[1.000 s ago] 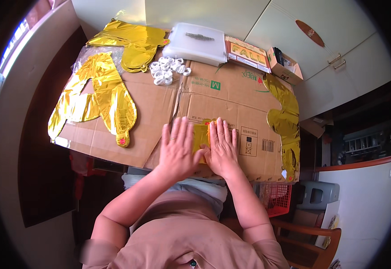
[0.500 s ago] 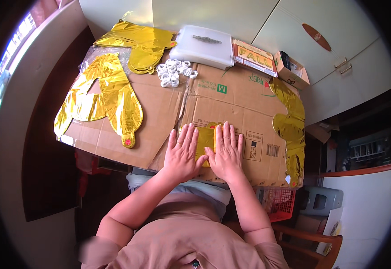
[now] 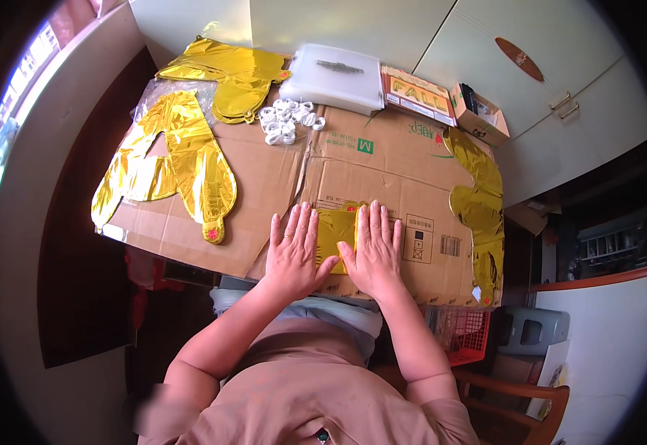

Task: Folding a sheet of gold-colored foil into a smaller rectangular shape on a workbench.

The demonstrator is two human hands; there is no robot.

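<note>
A gold foil balloon (image 3: pixel 336 236), folded into a small flat packet, lies on the cardboard near the table's front edge. My left hand (image 3: pixel 294 248) rests flat at the packet's left side, fingers stretched out and pointing away from me. My right hand (image 3: pixel 373 248) presses flat over the packet's right part and the cardboard beside it, its fingers straight. Between the two thumbs the packet's shiny middle shows; its right part is hidden under my right hand.
Flat gold foil balloons lie at the left (image 3: pixel 208 178), far left (image 3: pixel 223 67) and right edge (image 3: pixel 483 208) of the cardboard (image 3: pixel 264 170). White ribbon coils (image 3: pixel 286 121) sit by a translucent plastic box (image 3: pixel 331 78). Behind stand a flat printed package (image 3: pixel 418 96) and a small open carton (image 3: pixel 479 115).
My left hand has slid slightly left, uncovering more of the folded packet. My right hand stays almost where it was.
</note>
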